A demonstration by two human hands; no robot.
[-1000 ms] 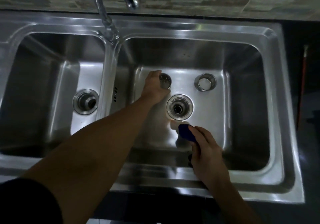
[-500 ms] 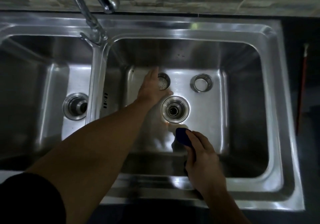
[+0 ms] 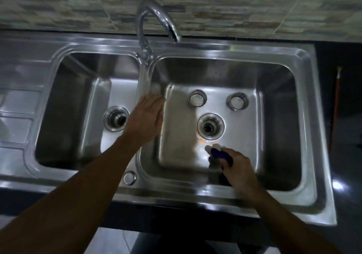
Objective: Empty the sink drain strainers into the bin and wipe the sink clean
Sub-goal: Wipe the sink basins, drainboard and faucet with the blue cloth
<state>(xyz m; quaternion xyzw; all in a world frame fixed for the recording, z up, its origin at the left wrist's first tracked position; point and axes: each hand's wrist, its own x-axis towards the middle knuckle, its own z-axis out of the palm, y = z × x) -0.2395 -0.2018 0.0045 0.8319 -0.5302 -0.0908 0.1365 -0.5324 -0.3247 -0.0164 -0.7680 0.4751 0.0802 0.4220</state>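
— What is seen across the double-bowl steel sink (image 3: 305, 128)?

— Two bowls are divided by a ridge, and a chrome tap (image 3: 156, 18) is mounted at the far end of that ridge, its spout curved toward the right bowl. Behind it, a stone-patterned tiled wall (image 3: 58, 4) is visible.

— Where are the strainers located?

— Two metal strainer cups are stood on the floor of the right bowl, toward its far edge. The left strainer (image 3: 197, 100) and the right strainer (image 3: 237, 101) are set apart from each other, both upright with the open side up. The open drain (image 3: 211, 126) of the right bowl lies just nearer than them, between the two. A second open drain (image 3: 116, 118) is seen in the left bowl.

— How is the left hand (image 3: 145, 120) held?

— It is spread flat, fingers extended and together, over the dividing ridge; nothing is gripped by it. Whether the ridge is touched cannot be told.

— And the right hand (image 3: 238, 167)?

— It is closed around a dark blue scrubber (image 3: 218, 152) with a pale tip, which is held at the bowl floor near the front edge, just in front of the drain. A small orange smear (image 3: 201, 140) is visible between the drain rim and the scrubber.

— Anything on the front rim?

— A round metal cap (image 3: 129, 177) is set there, at the near end of the ridge.
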